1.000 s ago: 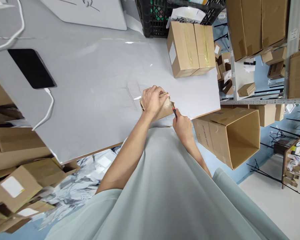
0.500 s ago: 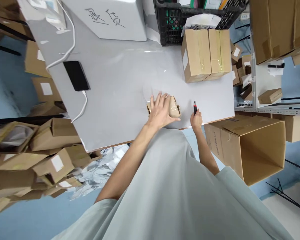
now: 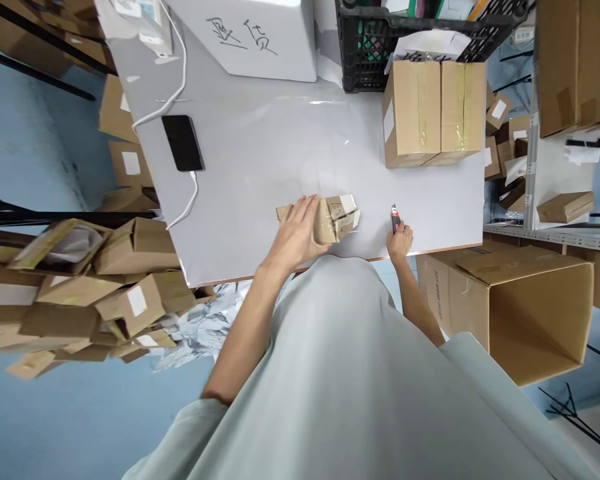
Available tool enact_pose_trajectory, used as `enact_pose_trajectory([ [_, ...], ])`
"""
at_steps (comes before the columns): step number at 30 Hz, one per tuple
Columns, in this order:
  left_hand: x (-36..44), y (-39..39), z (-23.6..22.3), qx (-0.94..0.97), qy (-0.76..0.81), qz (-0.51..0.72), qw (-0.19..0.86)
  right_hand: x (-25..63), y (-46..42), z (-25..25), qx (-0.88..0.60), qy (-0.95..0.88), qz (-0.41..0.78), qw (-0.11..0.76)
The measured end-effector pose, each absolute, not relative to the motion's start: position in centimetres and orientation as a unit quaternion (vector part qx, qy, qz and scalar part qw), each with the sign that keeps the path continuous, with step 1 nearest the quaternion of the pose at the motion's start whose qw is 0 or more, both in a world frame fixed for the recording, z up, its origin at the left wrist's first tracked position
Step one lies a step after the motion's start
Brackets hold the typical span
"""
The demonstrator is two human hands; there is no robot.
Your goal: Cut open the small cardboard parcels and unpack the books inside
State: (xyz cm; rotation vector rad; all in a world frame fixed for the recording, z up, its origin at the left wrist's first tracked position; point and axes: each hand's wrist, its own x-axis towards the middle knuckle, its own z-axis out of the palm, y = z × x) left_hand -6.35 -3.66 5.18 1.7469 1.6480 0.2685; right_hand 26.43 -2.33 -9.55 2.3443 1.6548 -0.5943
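Observation:
A small, crumpled brown cardboard box (image 3: 330, 219) lies near the front edge of the grey-white table (image 3: 260, 147). My left hand (image 3: 299, 230) grips it from above, fingers over its far side and thumb at the near side; part of the box is hidden under the palm. To the right, my right hand (image 3: 400, 241) is closed around a black and red utility knife (image 3: 395, 219), its tip pointing away from me. The knife is apart from the box.
Two taped cartons (image 3: 413, 120) stand at the back right beside a black crate (image 3: 363, 53). A white box (image 3: 260, 40) with handwriting is behind. A phone (image 3: 183, 143) with a white cable lies left. A large open carton (image 3: 535, 320) stands right, below table height.
The small box has been turned under my left hand, showing a different, creased end. The view has shifted, and my right hand still holds the knife.

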Motion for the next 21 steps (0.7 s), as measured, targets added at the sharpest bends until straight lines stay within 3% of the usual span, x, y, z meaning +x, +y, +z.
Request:
enact_pose_trajectory([
  [4, -11.5, -6.4, 5.5, 0.62, 0.692, 0.088, 0.36, 24.6, -1.4, -7.7, 0.773, 0.597, -0.216, 0.017],
  [10, -17.4, -10.0, 3.1, 0.458, 0.78, 0.088, 0.417, 17.2, -0.3, -6.6, 0.648, 0.558, -0.513, -0.083],
  [13, -18.4, -11.0, 1.0, 0.383, 0.794, 0.144, 0.449, 13.3, -0.6, -6.0, 0.592, 0.533, -0.596, -0.106],
  [21, -14.2, -10.5, -3.3, 0.386, 0.714, 0.286, 0.51, 13.4, -2.1, -2.1, 0.607, 0.517, -0.593, -0.114],
])
